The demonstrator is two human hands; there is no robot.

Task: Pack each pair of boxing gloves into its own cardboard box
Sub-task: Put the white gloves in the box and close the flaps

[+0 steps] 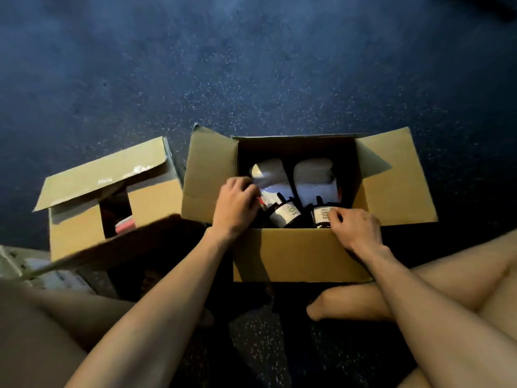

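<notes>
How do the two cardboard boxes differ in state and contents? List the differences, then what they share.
The centre box has its flaps spread open; the left box has a flap lying partly over its top. The centre box shows a pair of white gloves; the left box shows only something red through a gap. Both are brown cardboard, standing on the dark floor.
</notes>
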